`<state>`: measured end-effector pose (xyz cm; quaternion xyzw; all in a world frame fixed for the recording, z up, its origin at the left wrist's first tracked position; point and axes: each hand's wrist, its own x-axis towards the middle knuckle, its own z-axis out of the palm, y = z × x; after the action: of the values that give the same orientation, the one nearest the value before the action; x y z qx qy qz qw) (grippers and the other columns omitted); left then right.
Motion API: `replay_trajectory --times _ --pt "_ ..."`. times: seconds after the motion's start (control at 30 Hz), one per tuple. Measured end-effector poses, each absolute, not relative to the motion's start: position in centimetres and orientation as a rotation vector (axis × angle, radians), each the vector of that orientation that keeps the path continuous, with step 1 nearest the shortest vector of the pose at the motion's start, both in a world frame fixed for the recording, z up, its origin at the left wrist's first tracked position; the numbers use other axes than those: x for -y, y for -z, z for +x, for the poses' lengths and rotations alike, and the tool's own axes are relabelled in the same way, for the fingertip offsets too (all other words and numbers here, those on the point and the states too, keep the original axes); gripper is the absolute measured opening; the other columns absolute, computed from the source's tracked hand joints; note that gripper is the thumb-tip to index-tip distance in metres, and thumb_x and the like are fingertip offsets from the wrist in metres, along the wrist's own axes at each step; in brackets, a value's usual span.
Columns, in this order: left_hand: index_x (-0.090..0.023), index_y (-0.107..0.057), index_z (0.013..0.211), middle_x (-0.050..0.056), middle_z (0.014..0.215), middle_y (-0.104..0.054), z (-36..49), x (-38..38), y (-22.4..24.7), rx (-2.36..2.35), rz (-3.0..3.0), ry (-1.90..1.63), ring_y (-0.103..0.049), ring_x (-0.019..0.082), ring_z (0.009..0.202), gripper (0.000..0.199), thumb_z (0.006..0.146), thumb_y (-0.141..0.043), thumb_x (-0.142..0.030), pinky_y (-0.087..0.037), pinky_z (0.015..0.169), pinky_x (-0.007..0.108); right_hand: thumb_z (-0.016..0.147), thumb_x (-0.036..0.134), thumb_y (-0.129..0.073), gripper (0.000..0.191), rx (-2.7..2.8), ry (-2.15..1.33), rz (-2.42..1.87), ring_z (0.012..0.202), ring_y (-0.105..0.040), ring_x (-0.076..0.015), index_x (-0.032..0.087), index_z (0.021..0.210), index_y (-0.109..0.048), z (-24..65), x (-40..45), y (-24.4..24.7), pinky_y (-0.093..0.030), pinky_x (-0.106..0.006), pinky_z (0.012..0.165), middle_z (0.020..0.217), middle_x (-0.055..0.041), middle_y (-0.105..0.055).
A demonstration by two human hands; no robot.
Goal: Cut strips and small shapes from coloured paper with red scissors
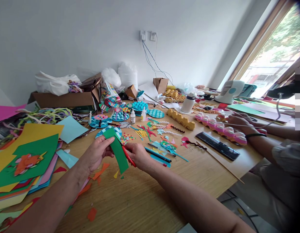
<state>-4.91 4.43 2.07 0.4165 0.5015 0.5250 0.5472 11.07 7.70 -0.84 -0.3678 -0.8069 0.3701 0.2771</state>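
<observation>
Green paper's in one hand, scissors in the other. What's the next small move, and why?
Probably one short snip with the right hand, keeping the left hand steady: the red-handled scissors sit right by the long edge of the green paper, and the left hand pinches the paper near its upper end.

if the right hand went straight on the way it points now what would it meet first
Probably the long green paper strip, right by the red-handled scissors in the right hand. The left hand seems next in line, though depth is unclear from this single view.
</observation>
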Motion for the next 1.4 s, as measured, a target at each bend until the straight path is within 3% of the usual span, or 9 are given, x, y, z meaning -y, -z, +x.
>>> replay_trajectory --times 0.4,0.67,1.4 --pt "-0.016 -0.059 0.072 -0.001 0.058 -0.065 -4.6 -4.5 -2.0 -1.195 0.997 -1.283 -0.057 0.011 0.047 0.021 0.063 -0.069 -0.033 -0.042 0.041 0.019 0.084 0.039 -0.044 0.033 2.161 -0.991 -0.974 0.048 -0.037 -0.0069 0.015 0.061 -0.051 10.9 -8.0 2.0 -0.023 -0.019 0.045 0.049 0.0039 -0.046" --pt "-0.016 -0.058 0.070 -0.001 0.056 -0.064 -4.3 -4.3 -2.0 -1.181 0.963 -1.272 -0.056 0.011 0.046 0.019 0.063 -0.069 -0.031 -0.041 0.040 0.020 0.082 0.050 -0.045 0.041 2.125 -1.025 -0.969 0.049 -0.036 -0.0073 0.015 0.061 -0.050 10.8 -7.9 1.8 -0.023 -0.019 0.045 0.049 0.0040 -0.044" --pt "-0.017 -0.059 0.077 -0.002 0.060 -0.064 -4.8 -4.4 -2.3 -1.202 1.026 -1.267 -0.055 0.010 0.047 0.026 0.062 -0.071 -0.034 -0.042 0.041 0.019 0.084 0.041 -0.043 0.037 2.173 -0.961 -1.018 0.048 -0.033 -0.0066 0.015 0.060 -0.050 10.8 -7.7 1.3 -0.023 -0.020 0.046 0.048 0.0046 -0.042"
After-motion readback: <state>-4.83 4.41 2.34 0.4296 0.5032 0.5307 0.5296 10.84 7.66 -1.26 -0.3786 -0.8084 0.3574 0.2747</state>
